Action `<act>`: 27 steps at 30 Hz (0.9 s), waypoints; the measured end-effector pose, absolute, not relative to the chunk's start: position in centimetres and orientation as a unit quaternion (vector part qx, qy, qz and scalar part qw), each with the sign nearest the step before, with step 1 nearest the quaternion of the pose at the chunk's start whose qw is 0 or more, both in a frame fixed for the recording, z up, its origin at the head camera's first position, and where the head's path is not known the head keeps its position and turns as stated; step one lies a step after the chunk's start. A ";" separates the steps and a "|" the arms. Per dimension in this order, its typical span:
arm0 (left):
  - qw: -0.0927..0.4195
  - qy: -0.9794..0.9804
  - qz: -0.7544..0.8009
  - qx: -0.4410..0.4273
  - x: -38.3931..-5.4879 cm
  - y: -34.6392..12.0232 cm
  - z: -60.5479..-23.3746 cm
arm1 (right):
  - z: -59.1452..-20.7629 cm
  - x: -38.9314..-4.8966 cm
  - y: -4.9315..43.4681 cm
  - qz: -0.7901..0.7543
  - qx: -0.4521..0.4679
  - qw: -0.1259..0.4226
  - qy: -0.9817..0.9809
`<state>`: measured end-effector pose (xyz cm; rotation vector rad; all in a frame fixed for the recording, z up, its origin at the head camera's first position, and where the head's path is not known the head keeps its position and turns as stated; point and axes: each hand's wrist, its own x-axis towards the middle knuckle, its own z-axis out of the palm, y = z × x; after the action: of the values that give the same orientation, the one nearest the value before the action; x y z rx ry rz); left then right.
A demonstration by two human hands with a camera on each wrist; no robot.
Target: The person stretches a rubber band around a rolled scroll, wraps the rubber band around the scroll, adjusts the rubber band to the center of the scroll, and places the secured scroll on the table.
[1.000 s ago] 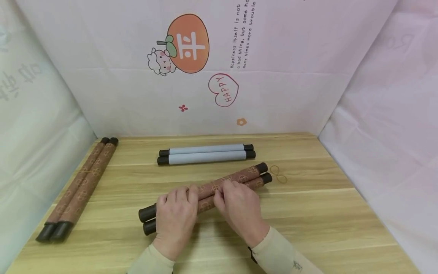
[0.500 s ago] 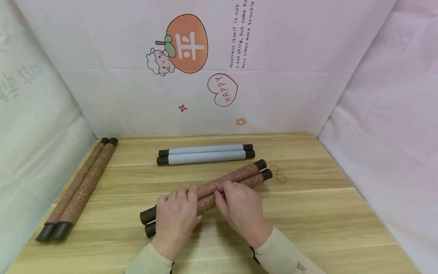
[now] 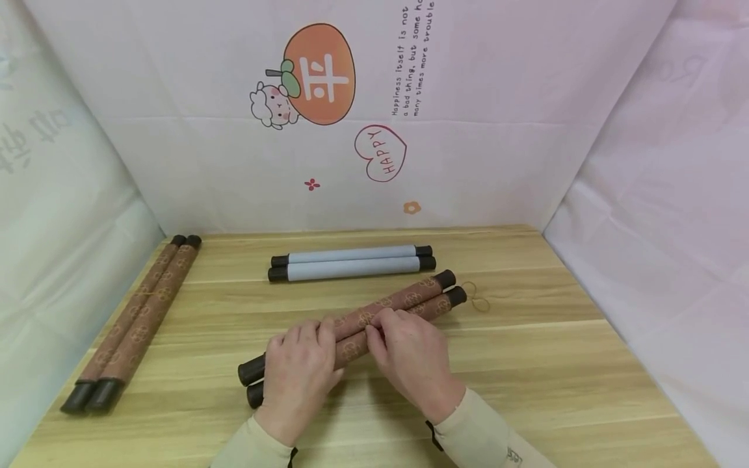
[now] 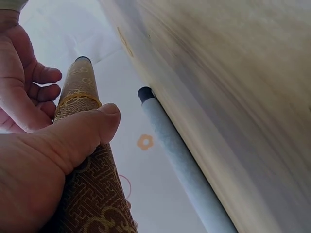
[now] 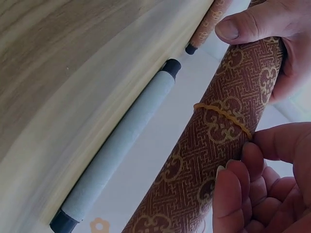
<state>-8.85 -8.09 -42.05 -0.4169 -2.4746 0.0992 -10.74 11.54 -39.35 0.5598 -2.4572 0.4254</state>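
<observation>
A brown patterned scroll (image 3: 351, 351) with black end knobs, rolled from both ends into two parallel rolls, lies slanted across my front. My left hand (image 3: 298, 374) grips its left part, the thumb along the near side. A thin yellow rubber band (image 5: 223, 114) circles the scroll near its middle. My right hand (image 3: 412, 357) pinches that band at the scroll's near side between thumb and index finger, the other fingers curled loosely, as the right wrist view shows. The scroll hides the far fingers of my left hand in the left wrist view.
Behind lies a pale blue double-rolled scroll (image 3: 354, 268) with black ends. Another brown scroll (image 3: 143, 318), banded at its middle, lies along the left table edge. A loose twisted rubber band (image 3: 474, 298) is on the wooden table (image 3: 562, 383) by the held scroll's right end. White printed cloth (image 3: 480, 162) walls the back and sides.
The held scroll has turned slightly, its right end moving a little away from me and its left end a little nearer. My left thumb has come into view. Both hands keep their hold.
</observation>
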 end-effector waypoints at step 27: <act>0.297 -0.953 -0.018 -0.059 -11.1 -19.2 -39.8 | -38.9 -11.5 16.2 0.145 0.143 0.171 -0.964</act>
<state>-11.14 -19.17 -39.82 -0.1579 -2.5327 -0.0483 -11.53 16.22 -38.91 0.4073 -2.7366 0.4125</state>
